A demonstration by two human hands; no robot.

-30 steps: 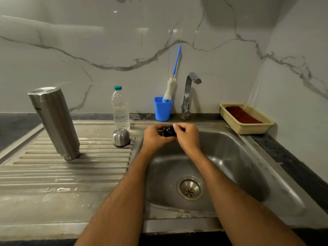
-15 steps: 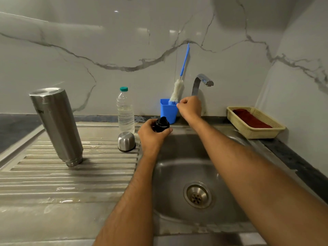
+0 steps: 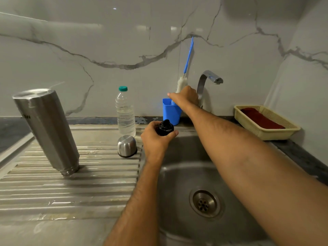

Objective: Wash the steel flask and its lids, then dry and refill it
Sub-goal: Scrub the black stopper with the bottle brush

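Left hand grips black stopper over sink left rim. Right hand at blue cup, grip unclear; brush upright behind it. Flask inverted, left of sink.

Flask left of cup lid, bottle behind.

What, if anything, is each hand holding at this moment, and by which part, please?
The left hand grips the black inner lid around its lower body. The right hand reaches by the brush; its grip cannot be told.
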